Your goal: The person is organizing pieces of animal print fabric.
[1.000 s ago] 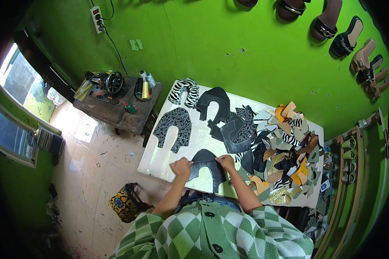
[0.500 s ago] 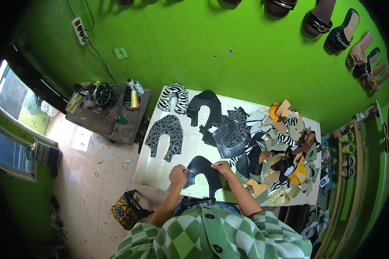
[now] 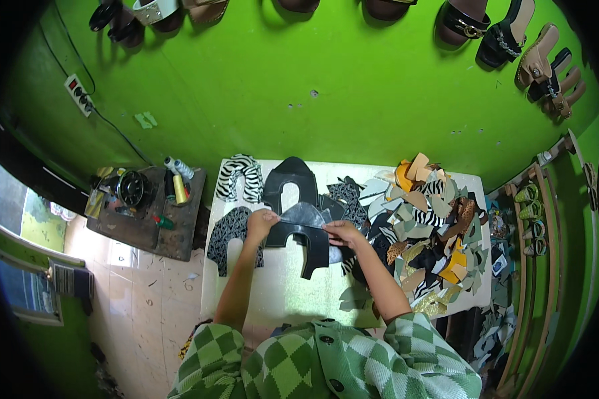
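Observation:
My left hand (image 3: pixel 261 223) and my right hand (image 3: pixel 343 233) pinch the two sides of a black arch-shaped shoe upper (image 3: pixel 306 217), its legs pointing toward me. It hangs over the white table, partly covering another black upper (image 3: pixel 290 167) behind it. A zebra-striped upper (image 3: pixel 239 166) lies at the table's far left corner. Nearer, beside my left hand, rests a black-and-grey patterned upper (image 3: pixel 227 227), partly hidden by that hand. Just beyond my right hand are patterned and black pieces (image 3: pixel 348 198), partly covered.
A heap of mixed offcuts (image 3: pixel 426 229) covers the right of the white table (image 3: pixel 273 299). To the left, a sewing machine (image 3: pixel 133 189) and thread cones (image 3: pixel 180 189) stand on a worn brown table. Finished sandals (image 3: pixel 462 25) hang along the green wall; a wooden rack (image 3: pixel 546 266) stands at right.
Both hands have carried the black upper from the table's near edge away from me, toward the other uppers. The view has shifted, showing more sandals on the wall.

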Action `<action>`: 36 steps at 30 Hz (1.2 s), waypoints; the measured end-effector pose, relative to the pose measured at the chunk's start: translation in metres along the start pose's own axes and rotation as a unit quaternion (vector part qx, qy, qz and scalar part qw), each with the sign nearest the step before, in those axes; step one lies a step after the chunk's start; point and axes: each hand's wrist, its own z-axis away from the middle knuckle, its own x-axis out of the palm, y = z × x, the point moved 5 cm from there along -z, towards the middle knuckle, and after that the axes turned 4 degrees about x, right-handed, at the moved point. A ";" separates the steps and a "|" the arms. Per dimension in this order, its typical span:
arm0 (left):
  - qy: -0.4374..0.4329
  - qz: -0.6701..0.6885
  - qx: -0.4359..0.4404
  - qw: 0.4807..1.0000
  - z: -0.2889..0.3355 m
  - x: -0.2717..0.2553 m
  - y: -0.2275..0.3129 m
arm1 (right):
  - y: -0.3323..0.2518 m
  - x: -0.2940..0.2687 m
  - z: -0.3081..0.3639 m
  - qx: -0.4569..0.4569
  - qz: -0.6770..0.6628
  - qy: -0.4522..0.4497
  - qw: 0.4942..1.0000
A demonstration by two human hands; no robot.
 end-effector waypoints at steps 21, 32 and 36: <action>-0.313 0.125 -0.051 0.940 0.052 0.096 -0.076 | 0.036 -0.064 -0.017 0.052 0.365 -0.083 0.926; -0.224 0.140 -0.070 0.962 0.035 0.074 0.003 | 0.000 -0.068 0.027 -0.095 0.149 -0.140 0.974; -0.136 0.094 -0.005 0.986 -0.029 0.032 0.045 | -0.045 -0.041 0.012 -0.041 0.109 -0.078 0.990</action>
